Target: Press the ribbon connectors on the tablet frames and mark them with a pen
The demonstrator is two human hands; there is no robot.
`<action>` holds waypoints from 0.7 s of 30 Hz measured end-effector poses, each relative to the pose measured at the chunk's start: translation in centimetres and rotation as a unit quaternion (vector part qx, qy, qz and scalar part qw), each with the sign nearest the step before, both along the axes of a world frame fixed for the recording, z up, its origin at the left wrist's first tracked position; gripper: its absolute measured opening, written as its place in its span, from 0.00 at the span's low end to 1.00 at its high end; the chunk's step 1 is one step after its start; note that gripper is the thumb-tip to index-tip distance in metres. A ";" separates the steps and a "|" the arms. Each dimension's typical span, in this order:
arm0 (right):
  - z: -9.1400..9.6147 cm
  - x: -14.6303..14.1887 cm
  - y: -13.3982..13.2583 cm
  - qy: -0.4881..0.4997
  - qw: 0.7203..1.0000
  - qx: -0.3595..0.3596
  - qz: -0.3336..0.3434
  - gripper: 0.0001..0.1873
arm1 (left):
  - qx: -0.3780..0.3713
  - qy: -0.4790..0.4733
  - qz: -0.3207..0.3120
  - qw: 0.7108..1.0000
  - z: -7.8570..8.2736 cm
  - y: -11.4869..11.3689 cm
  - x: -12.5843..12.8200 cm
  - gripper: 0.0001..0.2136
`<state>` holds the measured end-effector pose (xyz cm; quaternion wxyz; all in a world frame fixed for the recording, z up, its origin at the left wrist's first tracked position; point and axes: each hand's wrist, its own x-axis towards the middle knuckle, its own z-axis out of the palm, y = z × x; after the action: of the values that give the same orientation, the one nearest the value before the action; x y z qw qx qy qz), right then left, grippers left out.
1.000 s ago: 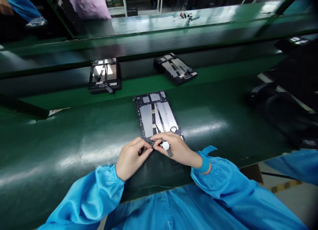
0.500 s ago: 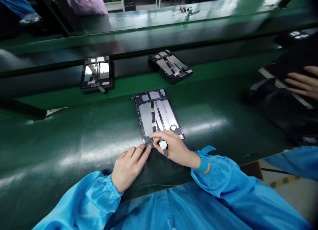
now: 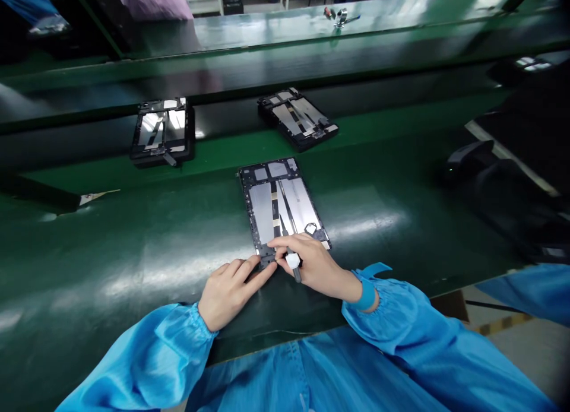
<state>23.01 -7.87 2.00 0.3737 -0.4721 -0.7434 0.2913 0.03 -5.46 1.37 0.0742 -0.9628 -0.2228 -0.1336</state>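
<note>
An opened tablet (image 3: pixel 297 204) lies on the green bench before me, its silvery inner plates and black frame facing up. My right hand (image 3: pixel 312 263) rests over its lower edge, fingers closed around what look like dark tweezers (image 3: pixel 294 267) with a white band. Their pointed end shows above the hand, over the tablet. My left hand (image 3: pixel 234 287) lies at the tablet's lower left corner. Its fingers are apart, with index finger and thumb touching the edge. The spot between both hands' fingertips is partly hidden.
Two more opened tablets, one at left (image 3: pixel 162 130) and one at centre (image 3: pixel 298 118), sit on black holders along the strip behind. A dark machine (image 3: pixel 490 180) stands at right. Small items (image 3: pixel 341 18) lie on the far ledge. A co-worker's blue sleeve (image 3: pixel 529 290) shows at right.
The two tablets behind have shifted left. My left thumb has slid right along the tablet's edge; my right hand has barely moved. A co-worker's hand at right has left the view.
</note>
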 end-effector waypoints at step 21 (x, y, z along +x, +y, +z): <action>0.9 1.5 -2.1 0.130 0.974 -0.185 -0.027 0.05 | -0.036 -0.046 0.039 0.998 -0.5 -0.7 0.7 0.17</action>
<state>24.55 -10.00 2.92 0.3815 -0.5109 -0.6085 0.4724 0.77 -6.12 0.84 0.0345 -0.9483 -0.2677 -0.1671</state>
